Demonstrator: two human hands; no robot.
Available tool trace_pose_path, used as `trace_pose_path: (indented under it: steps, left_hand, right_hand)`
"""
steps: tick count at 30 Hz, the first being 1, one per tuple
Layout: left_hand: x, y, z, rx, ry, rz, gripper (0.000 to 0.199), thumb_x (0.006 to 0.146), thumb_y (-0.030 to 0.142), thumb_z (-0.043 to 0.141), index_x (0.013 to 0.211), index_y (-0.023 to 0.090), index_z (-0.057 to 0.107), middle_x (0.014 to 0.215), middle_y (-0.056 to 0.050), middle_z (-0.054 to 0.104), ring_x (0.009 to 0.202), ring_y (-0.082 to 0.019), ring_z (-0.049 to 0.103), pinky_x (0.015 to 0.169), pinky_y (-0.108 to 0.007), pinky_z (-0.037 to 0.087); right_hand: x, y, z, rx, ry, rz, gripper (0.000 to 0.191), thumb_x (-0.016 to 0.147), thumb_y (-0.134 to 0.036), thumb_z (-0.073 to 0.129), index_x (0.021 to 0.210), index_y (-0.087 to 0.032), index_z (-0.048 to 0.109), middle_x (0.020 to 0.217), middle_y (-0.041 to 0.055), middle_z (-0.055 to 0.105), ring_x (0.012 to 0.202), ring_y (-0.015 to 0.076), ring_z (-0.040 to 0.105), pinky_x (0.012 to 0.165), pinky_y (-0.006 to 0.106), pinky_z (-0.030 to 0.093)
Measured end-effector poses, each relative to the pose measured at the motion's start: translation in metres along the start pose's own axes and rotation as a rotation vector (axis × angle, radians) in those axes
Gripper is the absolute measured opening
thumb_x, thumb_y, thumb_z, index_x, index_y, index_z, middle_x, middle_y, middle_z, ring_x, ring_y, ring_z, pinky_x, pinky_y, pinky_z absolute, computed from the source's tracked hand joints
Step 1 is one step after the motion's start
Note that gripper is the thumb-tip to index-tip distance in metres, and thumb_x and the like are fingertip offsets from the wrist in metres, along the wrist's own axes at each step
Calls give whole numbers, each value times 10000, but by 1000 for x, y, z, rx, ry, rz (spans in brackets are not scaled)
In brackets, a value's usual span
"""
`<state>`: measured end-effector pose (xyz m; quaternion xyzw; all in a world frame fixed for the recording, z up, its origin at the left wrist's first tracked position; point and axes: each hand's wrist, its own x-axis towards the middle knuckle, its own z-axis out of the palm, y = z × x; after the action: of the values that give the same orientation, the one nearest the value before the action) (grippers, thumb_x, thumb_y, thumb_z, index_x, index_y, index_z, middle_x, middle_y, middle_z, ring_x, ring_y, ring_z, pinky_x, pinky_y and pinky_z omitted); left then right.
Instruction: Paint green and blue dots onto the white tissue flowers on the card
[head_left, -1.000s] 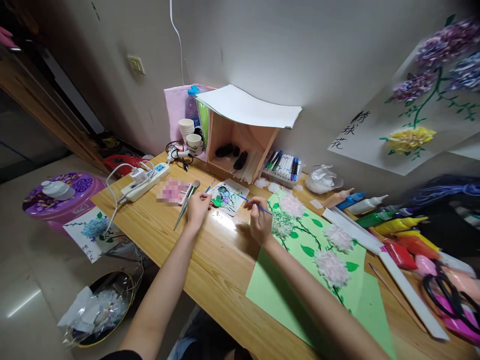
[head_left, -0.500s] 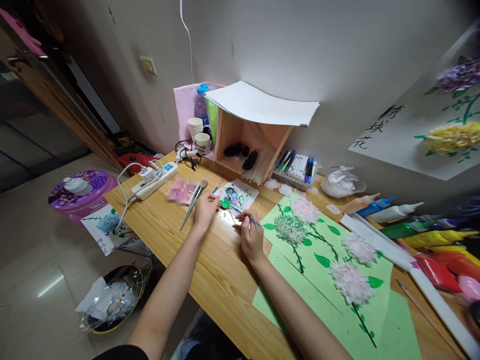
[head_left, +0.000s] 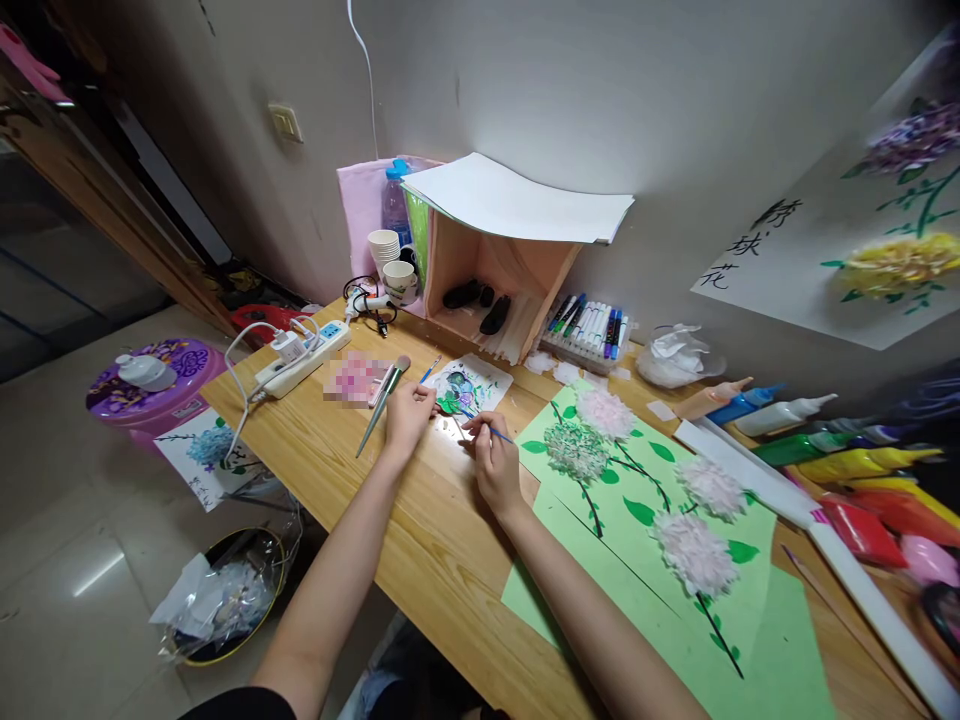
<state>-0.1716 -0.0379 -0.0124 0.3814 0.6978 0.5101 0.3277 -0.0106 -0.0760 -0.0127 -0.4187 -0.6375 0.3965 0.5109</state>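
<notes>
1. Head view, right grip: the right hand (head_left: 497, 465) has its fingers clamped on a slim, blue-handled paintbrush (head_left: 502, 435), whose front end points leftward, to the near edge of a white, paint-smeared sheet (head_left: 490, 379).
2. Head view, left grip: the left hand (head_left: 409, 420) has its thumb and fingertips close together beside a bright green patch (head_left: 450, 406) at that sheet's near left edge; whether anything is clamped between them, I cannot tell.
3. Head view, around the left grip: a thick, tapered brush with a dark green handle (head_left: 373, 424) lies just to its left, and a second thin blue brush (head_left: 430, 369) just beyond it, both on the pale wooden surface (head_left: 442, 570).
4. Head view, right of the right grip: a light green paper sheet (head_left: 600, 610) carries a fluffy, green-flecked white flower (head_left: 576, 451), near the grip, and three pale pink ruffled flowers (head_left: 696, 554).
5. Head view, beyond the right grip: a clear box of white-barrelled markers (head_left: 589, 330).
</notes>
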Motion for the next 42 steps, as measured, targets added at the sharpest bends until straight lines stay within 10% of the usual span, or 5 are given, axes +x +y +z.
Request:
trace_pose_path:
  steps: [42]
  left_hand:
    - [-4,8,-1,-38,-12,-78,123,789,220,656,690,152,631,601,-45,696,582,-190,700,620,-277,567]
  right_hand:
    - [2,5,1,153,149,137,270,991,-450,344,940,-234,498,827,15,632,705,143,610,591,298,608]
